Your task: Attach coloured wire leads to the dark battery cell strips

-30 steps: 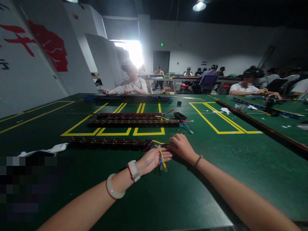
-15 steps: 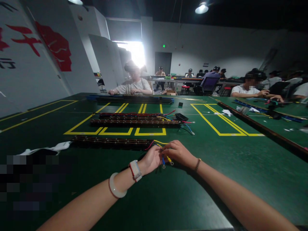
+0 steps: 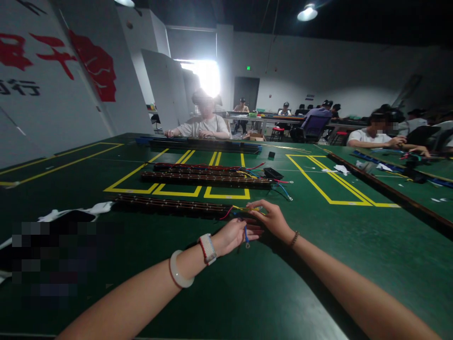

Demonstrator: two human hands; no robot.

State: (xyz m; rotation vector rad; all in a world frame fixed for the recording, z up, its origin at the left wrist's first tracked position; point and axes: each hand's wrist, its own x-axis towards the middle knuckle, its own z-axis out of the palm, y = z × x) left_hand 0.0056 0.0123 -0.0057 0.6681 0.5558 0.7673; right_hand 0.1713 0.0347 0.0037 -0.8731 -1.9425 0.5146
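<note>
My left hand (image 3: 236, 235) is palm up at the right end of a long dark bar (image 3: 177, 204) with lines of small bright spots. A blue wire (image 3: 247, 235) with a ring terminal hangs from between its thumb and fingers, the other fingers stretched out below. Just above, my right hand (image 3: 272, 218) pinches a yellow wire (image 3: 260, 211) that comes from the same bar end. A red wire (image 3: 226, 212) curls loose there, touched by neither hand.
Behind lie more dark bars (image 3: 205, 179) with loose wire ends and a black box (image 3: 273, 174). A long brown strip (image 3: 382, 189) runs along the right. White cloth (image 3: 101, 208) lies at left. Across the table sits a person (image 3: 203, 125); another person (image 3: 375, 134) works at right.
My hands have drawn apart a little. The yellow terminal no longer hangs beside the blue one; my right hand has moved the yellow wire up and away. The view has shifted slightly left.
</note>
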